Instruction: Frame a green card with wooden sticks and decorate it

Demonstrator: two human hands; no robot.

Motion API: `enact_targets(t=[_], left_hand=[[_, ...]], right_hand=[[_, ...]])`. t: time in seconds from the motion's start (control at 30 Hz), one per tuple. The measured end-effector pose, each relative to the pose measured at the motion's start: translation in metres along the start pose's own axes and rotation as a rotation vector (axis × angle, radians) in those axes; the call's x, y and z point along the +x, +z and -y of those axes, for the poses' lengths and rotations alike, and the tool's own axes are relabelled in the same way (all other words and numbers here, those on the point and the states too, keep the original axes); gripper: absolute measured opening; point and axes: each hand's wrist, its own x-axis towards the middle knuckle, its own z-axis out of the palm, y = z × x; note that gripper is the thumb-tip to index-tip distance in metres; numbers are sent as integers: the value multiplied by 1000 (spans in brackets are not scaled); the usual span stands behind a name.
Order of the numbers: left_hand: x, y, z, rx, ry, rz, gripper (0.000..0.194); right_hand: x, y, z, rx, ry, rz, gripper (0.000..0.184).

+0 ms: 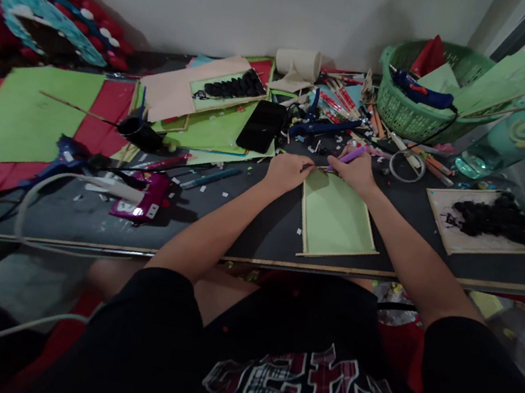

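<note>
A pale green sheet edged with thin wooden sticks lies on the dark table in front of me. My left hand rests at its far left corner, fingers pinched together; a small dark bit shows at the fingertips, too small to name. In my right hand is a slim purple pen, gripped like a writing tool and slanting down to the sheet's far edge. Its tip is hidden by the fingers. Both hands are close together, with little space between them.
Beyond my hands are a black phone, blue pliers and a green basket. A framed picture with black tufts lies right. Left are a magenta power box, a glue gun and a black cup.
</note>
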Motion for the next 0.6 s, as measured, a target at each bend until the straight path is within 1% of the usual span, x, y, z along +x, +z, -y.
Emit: enact_targets(t=[0.17,0.47,0.6], left_hand=[[0,-1,-1,-11,-12,16,29],[0,2,1,-4,-8,1,30],[0,-1,0,-6,-14,24,29]], right_hand=[[1,1,0,-5,23,5,32],[1,-1,1,-53,-23,29,31],[1,-2,3,-54,-29,45,33]])
